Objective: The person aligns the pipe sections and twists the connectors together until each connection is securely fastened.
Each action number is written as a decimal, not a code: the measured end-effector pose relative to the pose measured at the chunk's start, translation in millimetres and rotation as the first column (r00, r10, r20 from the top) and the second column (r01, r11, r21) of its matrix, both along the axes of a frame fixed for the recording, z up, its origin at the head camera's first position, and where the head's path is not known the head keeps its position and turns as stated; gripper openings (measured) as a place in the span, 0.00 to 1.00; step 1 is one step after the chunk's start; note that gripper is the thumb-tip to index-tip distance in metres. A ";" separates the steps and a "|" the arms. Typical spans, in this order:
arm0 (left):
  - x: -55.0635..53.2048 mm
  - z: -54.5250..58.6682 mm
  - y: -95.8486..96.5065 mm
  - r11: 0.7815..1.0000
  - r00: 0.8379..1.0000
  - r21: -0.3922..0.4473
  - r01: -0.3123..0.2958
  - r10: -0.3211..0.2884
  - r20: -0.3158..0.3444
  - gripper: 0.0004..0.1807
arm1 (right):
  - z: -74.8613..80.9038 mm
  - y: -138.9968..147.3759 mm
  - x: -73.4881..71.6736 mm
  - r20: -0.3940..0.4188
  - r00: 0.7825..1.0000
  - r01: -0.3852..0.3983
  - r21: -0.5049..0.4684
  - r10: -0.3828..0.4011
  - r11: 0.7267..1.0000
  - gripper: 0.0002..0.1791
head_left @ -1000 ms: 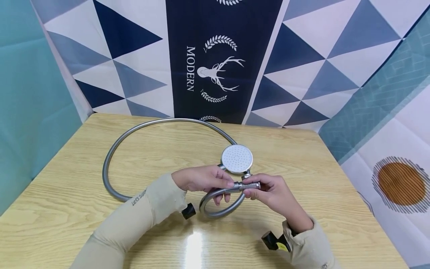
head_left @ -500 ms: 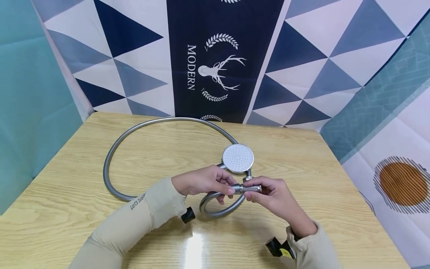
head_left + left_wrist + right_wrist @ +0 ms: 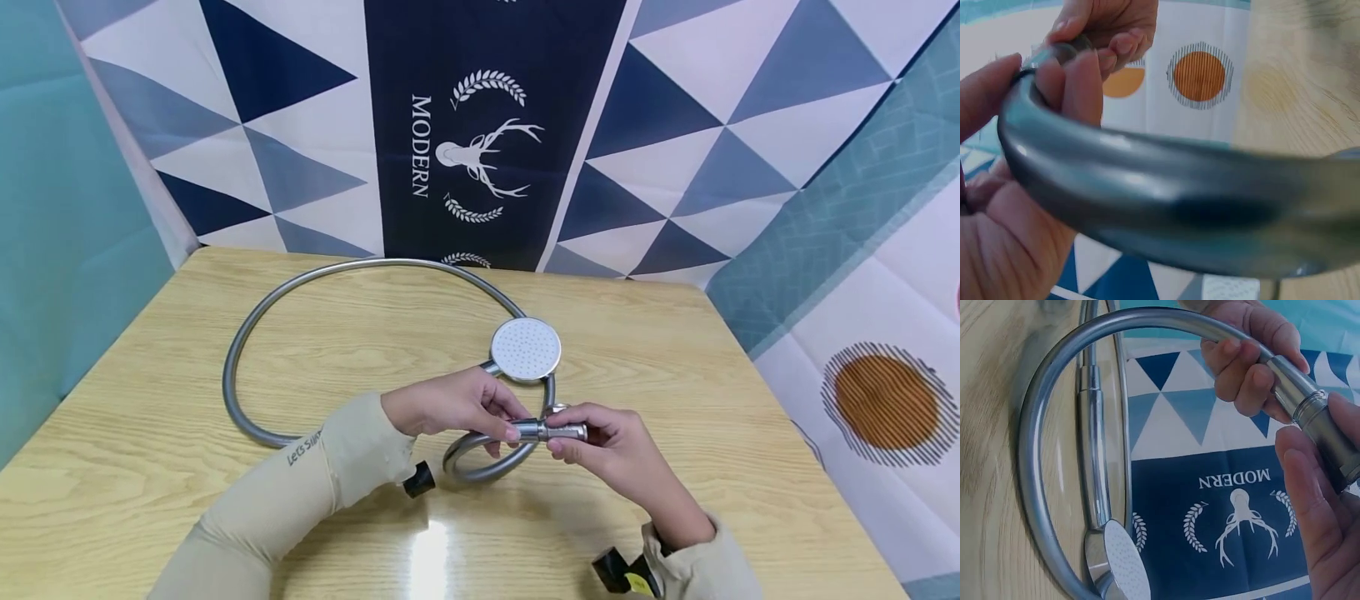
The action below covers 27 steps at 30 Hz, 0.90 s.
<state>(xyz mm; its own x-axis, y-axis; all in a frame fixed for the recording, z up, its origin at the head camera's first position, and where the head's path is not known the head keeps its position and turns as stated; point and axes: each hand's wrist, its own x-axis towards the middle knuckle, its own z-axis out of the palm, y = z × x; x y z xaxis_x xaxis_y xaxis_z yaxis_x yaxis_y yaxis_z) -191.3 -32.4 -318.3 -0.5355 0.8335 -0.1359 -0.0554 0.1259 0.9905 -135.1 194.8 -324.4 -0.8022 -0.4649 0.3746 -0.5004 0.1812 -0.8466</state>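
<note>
In the head view my left hand [image 3: 457, 408] pinches the sleeve at one end of a grey metal shower hose [image 3: 258, 333]. Facing it, my right hand [image 3: 615, 446] holds a short chrome cylindrical fitting [image 3: 566, 432] between thumb and fingers. Sleeve and fitting line up end to end, and the right wrist view shows a ridged ring [image 3: 1311, 407] at their meeting point. Behind the hands lies the round hand shower [image 3: 527, 349], its white spray face up; its chrome handle [image 3: 1093, 450] joins the hose. Close up, the curved hose [image 3: 1179, 187] hides part of my left palm.
The wooden table [image 3: 150, 400] carries the wide hose loop, which reaches toward its back edge. A patterned cloth [image 3: 480, 150] hangs behind it, with more cloth at both sides. Black camera mounts [image 3: 611, 569] hang under both wrists.
Both hands and the joined pieces have come slightly toward me, my right hand a little to the right. The small hose loop under them has drawn in slightly. Both grips stay.
</note>
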 end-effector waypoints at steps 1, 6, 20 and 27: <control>0.8 0.3 0.7 1.000 1.000 -0.007 -0.015 0.015 0.003 0.14 | 0.3 0.0 0.3 -0.002 1.000 -0.002 -0.009 0.002 1.000 0.09; 2.2 1.0 2.1 0.999 1.000 -0.043 -0.010 0.010 0.002 0.14 | 6.1 -1.7 1.2 -0.002 1.000 -0.004 0.022 0.004 1.000 0.09; 2.8 8.3 8.8 0.989 0.991 -0.104 -0.109 0.100 -0.090 0.13 | 7.1 0.3 -4.1 0.004 1.000 -0.005 0.019 0.005 1.000 0.10; -1.4 7.1 3.6 0.994 0.998 -0.110 0.018 -0.025 -0.056 0.14 | 1.1 2.1 -4.3 -0.016 1.000 -0.026 -0.065 0.025 0.998 0.15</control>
